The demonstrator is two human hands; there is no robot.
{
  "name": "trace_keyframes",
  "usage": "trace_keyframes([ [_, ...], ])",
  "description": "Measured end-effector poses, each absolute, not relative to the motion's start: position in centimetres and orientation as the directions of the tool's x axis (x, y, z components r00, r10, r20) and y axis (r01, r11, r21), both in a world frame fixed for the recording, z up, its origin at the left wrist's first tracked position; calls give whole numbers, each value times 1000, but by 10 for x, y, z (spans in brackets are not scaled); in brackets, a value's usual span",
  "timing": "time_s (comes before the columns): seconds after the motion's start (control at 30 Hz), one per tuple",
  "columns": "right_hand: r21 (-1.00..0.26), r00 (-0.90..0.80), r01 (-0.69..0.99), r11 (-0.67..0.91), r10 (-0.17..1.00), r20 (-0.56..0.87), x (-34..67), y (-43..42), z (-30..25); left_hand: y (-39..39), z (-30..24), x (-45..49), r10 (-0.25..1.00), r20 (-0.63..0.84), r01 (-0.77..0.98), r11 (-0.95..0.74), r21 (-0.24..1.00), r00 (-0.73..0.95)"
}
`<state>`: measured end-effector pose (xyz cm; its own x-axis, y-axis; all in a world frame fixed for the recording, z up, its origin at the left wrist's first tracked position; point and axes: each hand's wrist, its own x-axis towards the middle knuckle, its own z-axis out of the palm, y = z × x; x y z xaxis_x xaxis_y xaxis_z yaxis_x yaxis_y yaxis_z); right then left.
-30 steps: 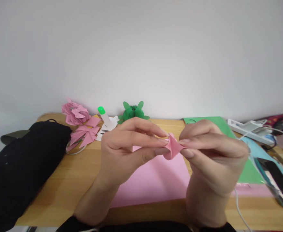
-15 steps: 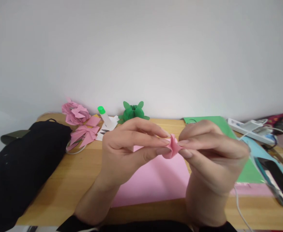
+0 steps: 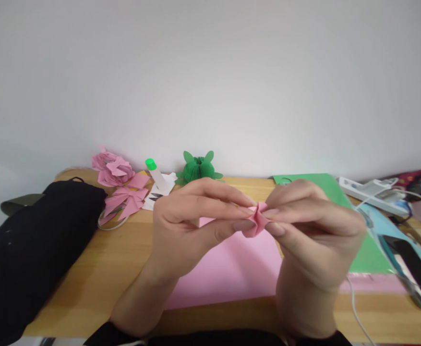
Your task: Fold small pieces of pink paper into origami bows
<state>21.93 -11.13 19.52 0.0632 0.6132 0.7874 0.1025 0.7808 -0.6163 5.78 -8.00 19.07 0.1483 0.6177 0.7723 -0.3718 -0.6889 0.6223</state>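
Note:
A small folded piece of pink paper (image 3: 255, 226) is held up in front of me between both hands. My left hand (image 3: 192, 221) pinches its left side with thumb and fingers. On the right side, my right hand (image 3: 314, 226) grips a fold between thumb and forefinger. The paper has a raised crease in the middle, and its edges are partly covered by my fingertips. Below the hands lies a flat pink sheet of paper (image 3: 232, 269) on the wooden table (image 3: 88, 283).
At the back left are a pink paper flower (image 3: 112, 167), a pink paper bow (image 3: 127, 202) and a glue stick (image 3: 156, 174). A green paper figure (image 3: 198, 168) stands behind. A black bag (image 3: 44, 240) lies left; green paper (image 3: 365, 254), a power strip (image 3: 376, 194) and a phone (image 3: 417, 269) lie right.
The top point of the folded pink paper has tipped down and looks flatter. My right hand has shifted very slightly left; my left hand keeps its pinch.

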Motion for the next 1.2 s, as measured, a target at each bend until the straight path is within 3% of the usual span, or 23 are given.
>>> trace_keyframes([
  [0.43, -547, 114, 190, 815, 535, 837, 218, -112, 197, -80, 189, 57, 653, 748, -373, -670, 642, 115],
  [0.9, -535, 70, 140, 833, 530, 845, 215, -110, 198, -82, 191, 60, 621, 772, -452, -654, 606, 136],
  [1.2, -582, 66, 61, 811, 578, 813, 212, -110, 195, -79, 189, 61, 608, 786, -417, -690, 592, 111],
])
